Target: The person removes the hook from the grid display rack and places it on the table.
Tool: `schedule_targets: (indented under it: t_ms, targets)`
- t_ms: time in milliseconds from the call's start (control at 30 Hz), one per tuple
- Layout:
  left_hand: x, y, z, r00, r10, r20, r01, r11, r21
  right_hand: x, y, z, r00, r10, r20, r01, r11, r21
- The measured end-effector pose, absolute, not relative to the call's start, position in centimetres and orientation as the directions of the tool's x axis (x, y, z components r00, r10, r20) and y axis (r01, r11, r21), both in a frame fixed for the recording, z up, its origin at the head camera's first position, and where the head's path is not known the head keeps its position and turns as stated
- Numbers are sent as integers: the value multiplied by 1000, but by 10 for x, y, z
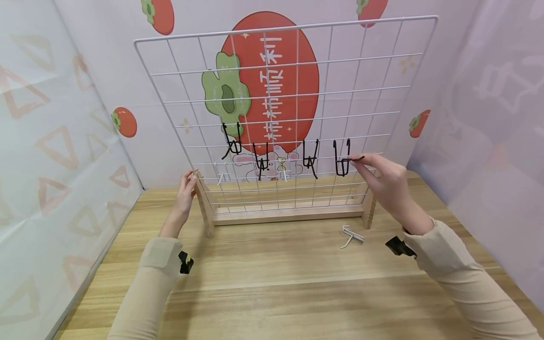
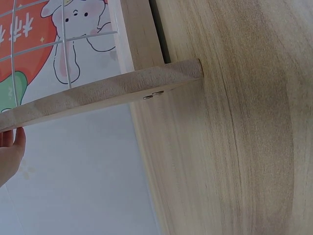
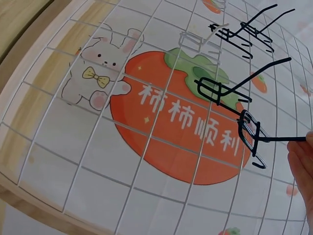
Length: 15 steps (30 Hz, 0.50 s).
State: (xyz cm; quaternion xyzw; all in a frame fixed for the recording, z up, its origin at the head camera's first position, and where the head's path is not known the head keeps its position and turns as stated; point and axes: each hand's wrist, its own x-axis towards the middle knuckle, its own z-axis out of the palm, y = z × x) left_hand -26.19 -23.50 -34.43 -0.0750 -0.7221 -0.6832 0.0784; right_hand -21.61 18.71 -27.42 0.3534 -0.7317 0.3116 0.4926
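Observation:
My right hand [image 1: 384, 184] pinches the prong of a black wire hook [image 1: 342, 166] at the right side of the white wire grid panel [image 1: 331, 60]. In the right wrist view this hook [image 3: 255, 137] lies against the grid, its prong running to the fingertips at the right edge. Whether its top ends are hooked over a wire is hard to tell. My left hand [image 1: 183, 198] grips the upper end of the wooden stand's left leg [image 1: 205, 203]; only part of that hand shows in the left wrist view.
Three more black hooks, one being the leftmost [image 1: 233, 145], and two white hooks, including the left one [image 1: 223, 175], hang on the grid. A loose white hook [image 1: 353, 235] lies on the wooden table [image 1: 263, 278] before the stand. Behind is a printed backdrop [image 1: 272, 94].

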Motion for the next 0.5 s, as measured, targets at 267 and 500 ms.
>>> schedule_targets:
  t_ms: [267,500]
  targets:
    - [-263,-235,-345,-976,2,219,219,49,974,-215,194,-289,-247,-259,934,-813,580,-54]
    - [-261,-234,-344,-975,-4,223,222,49,974,-214,195,-301,-268,-278,923,-804,592,-55]
